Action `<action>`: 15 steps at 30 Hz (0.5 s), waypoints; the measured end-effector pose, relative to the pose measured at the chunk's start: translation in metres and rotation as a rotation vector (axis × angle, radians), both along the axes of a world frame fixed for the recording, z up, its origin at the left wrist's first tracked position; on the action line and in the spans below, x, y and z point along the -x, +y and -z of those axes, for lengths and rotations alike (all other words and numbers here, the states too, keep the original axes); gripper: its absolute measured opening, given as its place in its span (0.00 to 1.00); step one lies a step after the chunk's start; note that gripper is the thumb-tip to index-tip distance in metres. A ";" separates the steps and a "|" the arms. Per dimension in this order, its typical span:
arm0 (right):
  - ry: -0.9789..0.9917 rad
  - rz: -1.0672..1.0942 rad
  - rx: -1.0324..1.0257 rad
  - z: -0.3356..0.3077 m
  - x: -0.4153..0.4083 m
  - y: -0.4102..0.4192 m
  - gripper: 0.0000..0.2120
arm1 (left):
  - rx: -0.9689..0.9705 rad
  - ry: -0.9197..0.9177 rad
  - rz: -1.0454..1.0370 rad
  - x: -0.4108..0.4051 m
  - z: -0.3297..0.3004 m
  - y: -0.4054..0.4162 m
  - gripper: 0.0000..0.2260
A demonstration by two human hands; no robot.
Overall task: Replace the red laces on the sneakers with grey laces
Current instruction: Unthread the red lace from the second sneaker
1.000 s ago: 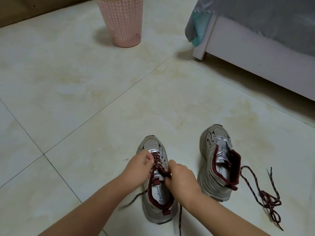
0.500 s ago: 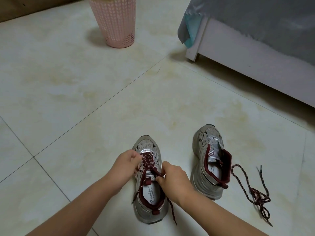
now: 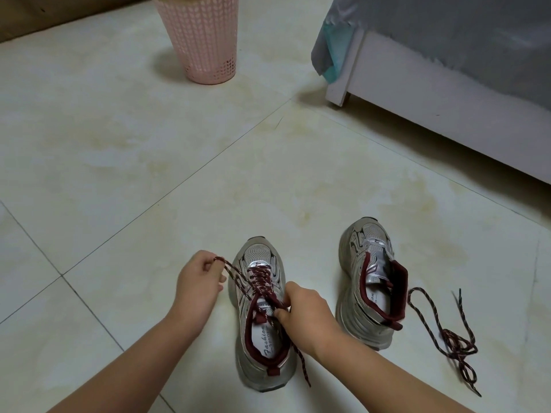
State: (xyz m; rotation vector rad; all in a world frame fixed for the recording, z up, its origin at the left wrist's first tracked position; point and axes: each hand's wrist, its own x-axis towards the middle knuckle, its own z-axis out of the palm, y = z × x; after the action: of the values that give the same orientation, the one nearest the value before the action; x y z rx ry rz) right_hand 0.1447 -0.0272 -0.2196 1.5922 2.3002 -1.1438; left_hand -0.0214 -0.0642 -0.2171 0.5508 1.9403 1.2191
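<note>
Unlacing of the second sneaker, lower centre of the frame. The left hand [image 3: 198,281] pinches a loop of the red lace [image 3: 262,281] and draws it out to the left of the left-hand sneaker [image 3: 262,317]; the fingers of the right hand [image 3: 307,311] are curled round the lace at the tongue, steadying it. The right-hand sneaker [image 3: 372,281], lower right, stands already bare, its removed lace [image 3: 441,332] lying loose on the floor [image 3: 149,144] just beside it. No grey laces are in view.

Judged step: red lace being stripped, upper eyelets freed, lower crossings still threaded. The next move calls for pulling each remaining crossing free in turn.

Against the earlier frame: the left hand has moved outward from the eyelets, stretching the lace taut. A pink basket [image 3: 198,40] stands upper left, a bed [image 3: 447,84] upper right.
</note>
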 end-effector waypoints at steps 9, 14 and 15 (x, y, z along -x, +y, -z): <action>0.003 0.010 0.006 0.000 0.001 0.000 0.08 | 0.134 -0.121 0.221 -0.018 0.017 -0.011 0.08; 0.001 0.009 0.008 0.000 0.001 0.000 0.09 | -0.038 -0.146 -0.166 -0.001 0.007 0.002 0.10; 0.002 0.009 0.007 0.000 0.001 0.000 0.09 | -0.032 -0.146 -0.144 0.001 0.007 0.001 0.10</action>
State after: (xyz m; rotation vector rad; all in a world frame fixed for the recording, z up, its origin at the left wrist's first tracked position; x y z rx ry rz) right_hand 0.1436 -0.0271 -0.2199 1.6020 2.2900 -1.1546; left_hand -0.0222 -0.0631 -0.2243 0.3322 1.8650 1.3443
